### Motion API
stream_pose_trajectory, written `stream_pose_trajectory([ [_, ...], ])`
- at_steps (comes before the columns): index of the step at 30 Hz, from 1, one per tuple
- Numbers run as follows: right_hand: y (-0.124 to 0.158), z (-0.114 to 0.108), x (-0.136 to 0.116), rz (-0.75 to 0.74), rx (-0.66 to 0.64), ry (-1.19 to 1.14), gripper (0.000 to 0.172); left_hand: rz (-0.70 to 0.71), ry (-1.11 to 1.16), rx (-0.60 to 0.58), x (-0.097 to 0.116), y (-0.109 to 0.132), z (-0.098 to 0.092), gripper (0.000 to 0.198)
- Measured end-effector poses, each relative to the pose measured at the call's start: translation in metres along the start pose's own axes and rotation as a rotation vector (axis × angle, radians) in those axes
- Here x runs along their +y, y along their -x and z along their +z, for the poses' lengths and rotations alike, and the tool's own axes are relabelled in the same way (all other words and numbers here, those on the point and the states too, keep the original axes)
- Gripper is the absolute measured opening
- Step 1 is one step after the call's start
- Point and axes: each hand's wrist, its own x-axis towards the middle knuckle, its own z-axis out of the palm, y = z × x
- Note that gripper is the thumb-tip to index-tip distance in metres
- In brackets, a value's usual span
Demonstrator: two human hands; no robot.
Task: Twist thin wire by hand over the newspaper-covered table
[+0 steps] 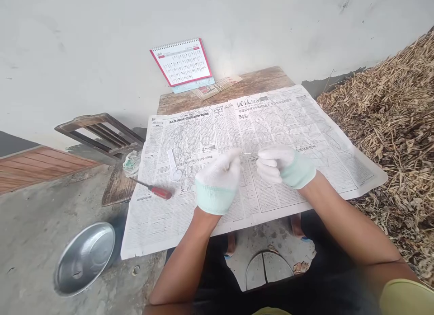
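Note:
My left hand (220,175), in a white glove with a mint cuff, is closed, thumb and forefinger pinched together above the newspaper (149,233). Facing it, my right hand (276,163), gloved alike, is also closed with bent fingers. A short, pale, thin strand (248,153) spans the small gap between the two sets of fingertips; its material is too fine to tell. Thin dark wire-like loops (190,132) lie on the paper beyond my left hand, and more fine loops (288,120) spread over the right half. Left of my hands rests a red-handled screwdriver (161,192).
A white strip with a round clear end (175,168) lies near the screwdriver. On the wooden table's (264,77) back edge stands a desk calendar (183,62). A crumpled cloth (132,163) sits on a chair (118,184). Nearby are a metal basin (84,258) and dry plant stalks (400,125).

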Motion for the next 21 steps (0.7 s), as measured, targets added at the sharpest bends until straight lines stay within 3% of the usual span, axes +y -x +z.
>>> stream_pose_trajectory([
  [8, 0.004, -0.004, -0.005, 0.013, -0.044, -0.003, 0.049, 0.074, 0.116, -0.066, -0.006, 0.0, -0.004, 0.03],
  [16, 0.001, -0.004, 0.004, 0.024, -0.028, 0.044, 0.046, -0.124, 0.333, -0.049, -0.006, 0.0, 0.004, 0.026],
  [19, 0.003, 0.003, 0.003, -0.016, 0.044, 0.206, 0.042, -0.188, 0.381, -0.065, -0.006, -0.002, 0.007, 0.028],
  [21, 0.006, 0.013, -0.002, -0.031, 0.166, 0.431, 0.041, -0.203, 0.301, -0.045, -0.003, -0.003, 0.006, 0.029],
])
